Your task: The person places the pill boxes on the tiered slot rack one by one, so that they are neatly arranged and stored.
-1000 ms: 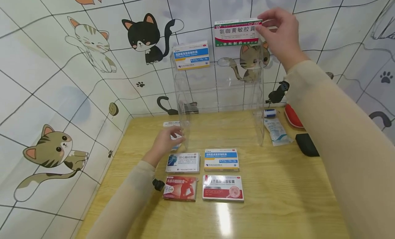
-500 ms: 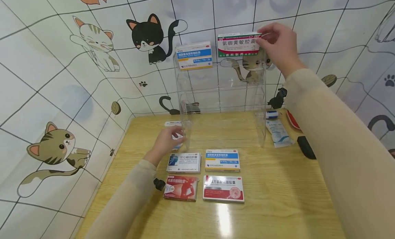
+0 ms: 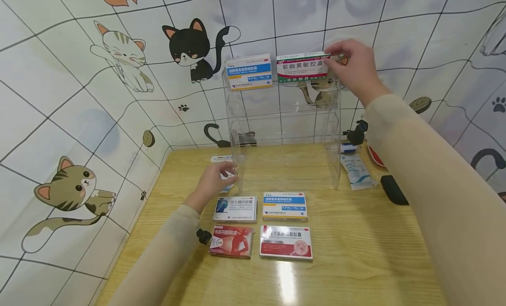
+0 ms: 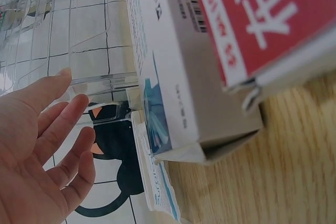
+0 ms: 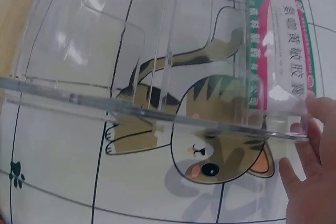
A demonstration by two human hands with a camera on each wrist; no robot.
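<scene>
A clear acrylic tiered stand [image 3: 283,113] stands against the tiled wall. At its top right, my right hand [image 3: 352,69] pinches the right end of a white, green and red medicine box [image 3: 302,70], thumb in front and fingers behind. In the right wrist view, that box [image 5: 281,56] shows through the clear panel. A blue, white and yellow medicine box [image 3: 249,73] sits beside it on the top tier. Low on the left, my left hand [image 3: 211,182] has loosely bent fingers, their tips right at the stand's side edge [image 4: 102,80].
Several medicine boxes lie in front of the stand: a grey-white one [image 3: 235,209], a blue-white one [image 3: 284,206], a red one [image 3: 231,241] and a red-white one [image 3: 286,242]. Right of the stand are a sachet [image 3: 357,171] and a black case [image 3: 393,190].
My right hand has lowered the green and red box from above the stand to the top tier, level with the blue box. My left hand has stayed at the stand's side.
</scene>
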